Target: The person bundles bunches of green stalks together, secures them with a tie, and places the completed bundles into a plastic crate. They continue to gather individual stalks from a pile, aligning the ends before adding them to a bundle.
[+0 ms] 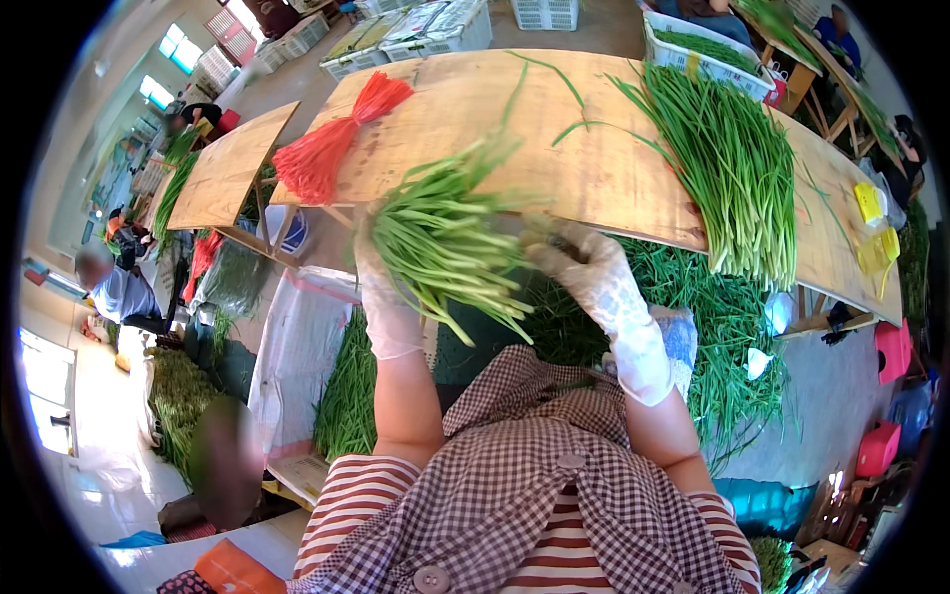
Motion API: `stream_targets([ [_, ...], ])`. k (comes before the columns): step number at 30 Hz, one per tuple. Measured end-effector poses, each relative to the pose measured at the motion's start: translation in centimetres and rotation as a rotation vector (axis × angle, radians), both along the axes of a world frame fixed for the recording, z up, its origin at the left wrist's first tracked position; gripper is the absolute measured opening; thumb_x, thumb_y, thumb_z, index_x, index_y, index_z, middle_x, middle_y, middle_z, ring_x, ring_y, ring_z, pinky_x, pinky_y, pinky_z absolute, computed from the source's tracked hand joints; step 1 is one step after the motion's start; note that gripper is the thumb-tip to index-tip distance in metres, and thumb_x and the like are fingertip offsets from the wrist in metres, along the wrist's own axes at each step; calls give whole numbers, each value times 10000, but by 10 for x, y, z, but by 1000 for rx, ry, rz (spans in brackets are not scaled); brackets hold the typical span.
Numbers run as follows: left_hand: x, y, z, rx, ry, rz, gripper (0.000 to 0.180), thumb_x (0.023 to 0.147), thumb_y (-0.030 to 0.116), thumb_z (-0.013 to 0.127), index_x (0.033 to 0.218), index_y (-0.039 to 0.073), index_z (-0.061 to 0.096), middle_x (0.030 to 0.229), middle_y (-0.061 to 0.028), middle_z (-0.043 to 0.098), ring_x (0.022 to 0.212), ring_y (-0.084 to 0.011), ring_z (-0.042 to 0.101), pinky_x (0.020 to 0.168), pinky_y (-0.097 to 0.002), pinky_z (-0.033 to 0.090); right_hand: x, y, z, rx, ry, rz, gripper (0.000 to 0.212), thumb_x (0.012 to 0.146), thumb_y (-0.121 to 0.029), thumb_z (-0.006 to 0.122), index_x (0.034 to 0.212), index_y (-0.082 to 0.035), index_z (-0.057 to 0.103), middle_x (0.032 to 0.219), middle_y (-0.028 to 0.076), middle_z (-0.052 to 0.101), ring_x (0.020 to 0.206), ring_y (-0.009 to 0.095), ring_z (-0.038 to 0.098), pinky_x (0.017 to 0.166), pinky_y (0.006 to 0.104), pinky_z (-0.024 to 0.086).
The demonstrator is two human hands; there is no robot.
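My left hand (376, 282), in a whitish glove, is closed around a loose bunch of green garlic chives (445, 233). The bunch is held above the near edge of the wooden table (475, 109), its pale stem ends fanned toward my lap and its leafy tips blurred. Just right of the stems, my right hand (589, 267), gloved too, has its fingers curled in; what they pinch, if anything, is blurred. A large heap of garlic chives (727, 168) lies on the table to the right. At the table's left end is a tied bundle of red strips (341, 139).
Loose green leaves (693, 317) pile up below the table edge, around my lap. A white sack (302, 356) stands left. Yellow plastic items (876, 238) sit at the table's right end. A white crate (708, 59) of greens stands beyond. Other people work at far tables.
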State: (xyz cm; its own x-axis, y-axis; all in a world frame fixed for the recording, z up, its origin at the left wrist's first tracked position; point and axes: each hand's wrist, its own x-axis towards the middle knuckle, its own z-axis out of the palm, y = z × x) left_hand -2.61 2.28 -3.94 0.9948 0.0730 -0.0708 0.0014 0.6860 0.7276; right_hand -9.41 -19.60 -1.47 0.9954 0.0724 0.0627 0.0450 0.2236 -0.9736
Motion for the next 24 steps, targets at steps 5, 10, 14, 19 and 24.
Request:
stream_targets([
  [5,19,-16,-13,-197,14,-2,325,923,271,329,789,76,552,814,-78,593,820,-243,569,811,-368,453,5,2,-17,-200,148,133,267,750,32,536,1003,15,620,934,69,637,831,121,570,787,252,450],
  [10,38,-4,-28,-225,61,64,339,929,257,298,751,72,520,758,-72,576,809,-240,554,817,-375,441,7,-14,-26,-241,-109,-59,202,790,-61,577,975,6,620,901,76,648,817,136,585,784,248,445],
  [14,43,4,-34,-271,51,152,337,936,252,280,696,94,457,706,-62,544,774,-220,532,796,-364,434,4,-30,-35,-276,-60,-91,177,830,-80,525,940,30,609,800,93,633,716,129,572,697,234,453],
  [19,49,18,-38,-193,15,255,250,904,228,366,806,71,535,834,-98,587,804,-260,563,766,-396,466,-7,-36,-85,-61,103,-427,179,875,-85,483,917,50,594,693,49,575,583,91,520,543,220,462],
  [24,39,15,-24,-262,5,185,247,887,202,395,886,47,587,939,-129,621,844,-276,591,761,-436,494,-17,-50,-104,298,170,-734,111,871,-70,526,904,12,593,732,34,579,624,96,543,621,229,508],
])
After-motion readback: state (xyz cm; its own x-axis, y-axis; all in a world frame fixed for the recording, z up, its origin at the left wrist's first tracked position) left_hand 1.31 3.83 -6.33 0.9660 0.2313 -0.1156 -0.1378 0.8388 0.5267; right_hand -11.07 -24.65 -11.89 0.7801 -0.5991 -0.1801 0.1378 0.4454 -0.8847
